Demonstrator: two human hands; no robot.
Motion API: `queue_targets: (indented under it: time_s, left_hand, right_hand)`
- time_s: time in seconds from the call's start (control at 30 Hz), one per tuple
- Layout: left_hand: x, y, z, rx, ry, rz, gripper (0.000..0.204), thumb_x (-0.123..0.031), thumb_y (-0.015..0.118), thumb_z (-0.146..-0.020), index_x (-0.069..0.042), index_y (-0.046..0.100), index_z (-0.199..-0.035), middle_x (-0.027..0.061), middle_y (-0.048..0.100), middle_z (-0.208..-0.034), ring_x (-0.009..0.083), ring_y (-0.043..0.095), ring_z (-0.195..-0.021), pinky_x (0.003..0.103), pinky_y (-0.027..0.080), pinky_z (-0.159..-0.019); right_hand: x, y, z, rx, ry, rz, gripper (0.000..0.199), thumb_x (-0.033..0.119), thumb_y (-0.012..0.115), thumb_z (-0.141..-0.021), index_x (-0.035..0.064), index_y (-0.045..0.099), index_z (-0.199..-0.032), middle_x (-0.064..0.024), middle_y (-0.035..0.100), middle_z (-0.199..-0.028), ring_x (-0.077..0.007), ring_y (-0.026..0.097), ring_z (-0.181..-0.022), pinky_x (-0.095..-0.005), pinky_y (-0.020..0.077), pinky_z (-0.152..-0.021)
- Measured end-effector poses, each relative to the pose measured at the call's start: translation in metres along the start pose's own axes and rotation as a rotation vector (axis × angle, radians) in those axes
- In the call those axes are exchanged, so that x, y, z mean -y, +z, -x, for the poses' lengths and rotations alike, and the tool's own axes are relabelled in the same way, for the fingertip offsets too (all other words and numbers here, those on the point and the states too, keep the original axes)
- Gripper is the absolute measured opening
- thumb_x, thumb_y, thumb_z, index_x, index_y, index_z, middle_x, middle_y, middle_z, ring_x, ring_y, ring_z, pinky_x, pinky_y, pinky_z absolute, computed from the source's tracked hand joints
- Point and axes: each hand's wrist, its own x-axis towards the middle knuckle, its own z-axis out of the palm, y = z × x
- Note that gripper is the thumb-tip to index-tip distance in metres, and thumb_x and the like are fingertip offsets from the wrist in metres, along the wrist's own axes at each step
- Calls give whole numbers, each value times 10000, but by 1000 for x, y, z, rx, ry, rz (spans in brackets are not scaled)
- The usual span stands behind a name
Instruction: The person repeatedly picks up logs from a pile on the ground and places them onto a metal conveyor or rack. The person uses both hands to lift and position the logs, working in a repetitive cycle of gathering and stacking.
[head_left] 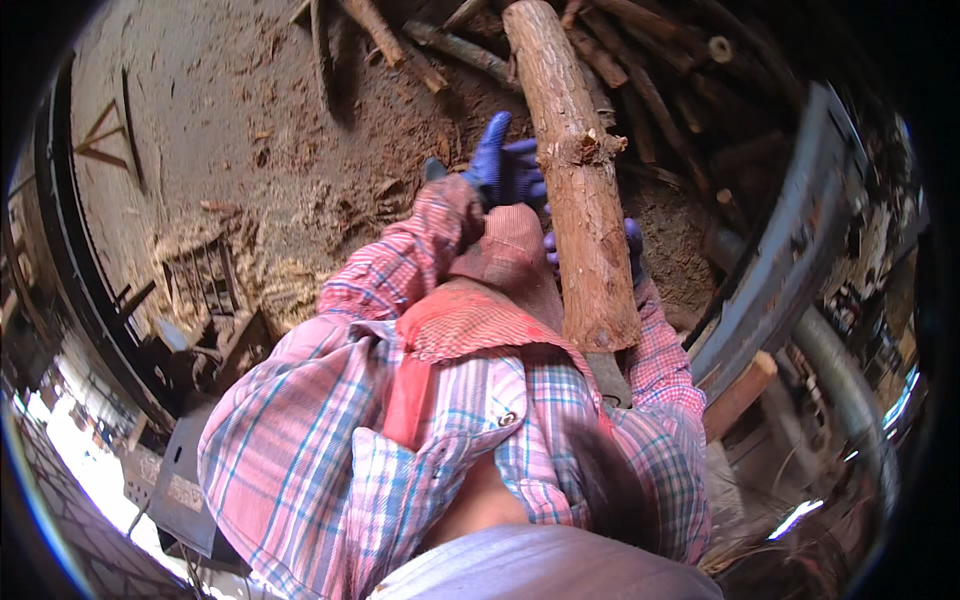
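Observation:
A thick, rough-barked log [585, 220] runs lengthwise in front of me, its cut near end close to my chest. My right hand [636, 245], in a purple-blue glove, grips the log from beneath; fingers show at both its sides, and the palm is hidden. Left of the log is my left hand [505, 168], gloved alike, with the thumb raised and the fingers stretched toward the bark. Whether those fingertips touch the log I cannot tell. A knot [590, 148] with torn bark sticks out midway along it.
Several branches and thinner logs [640, 80] lie piled at the far right. A curved grey metal piece [775, 240] stands on my right, beside a metal pipe [840, 370] and a cut wood piece [742, 392]. Wood chips litter the dirt floor [230, 120]. A metal frame [200, 280] stands at the left.

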Motion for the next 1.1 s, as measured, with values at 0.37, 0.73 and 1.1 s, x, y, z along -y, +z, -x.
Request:
queue_targets:
  time_s: [0.37, 0.73, 1.1]
  left_hand:
    - [201, 128, -6, 580, 312, -201, 772, -640, 507, -835, -90, 399, -1366, 165, 515, -1284, 332, 524, -1138, 495, 419, -996]
    - [393, 284, 52, 880, 896, -1202, 501, -337, 613, -885, 26, 525, -1220, 108, 585, -1131, 185, 531, -1082, 314, 426, -945]
    - [151, -144, 96, -402, 514, -1396, 297, -346, 569, -896, -78, 658, -802, -2, 500, -604, 112, 426, -514, 274, 341, -460]
  right_hand:
    - [-60, 52, 177, -1397, -218, 1700, 1208, 436, 848, -598, -11, 116, -1449, -188, 262, -1446, -294, 298, -1321, -380, 247, -1105]
    - [24, 143, 435, -1039, -1272, 1689, 938, 242, 824, -691, -27, 280, -1405, -185, 493, -1301, -245, 496, -1177, -339, 414, -989]
    - [62, -43, 530, -1817, -578, 2027, 1039, 503, 802, -600, 26, 321, -1387, -267, 487, -1292, -395, 507, -1167, -436, 432, -971]
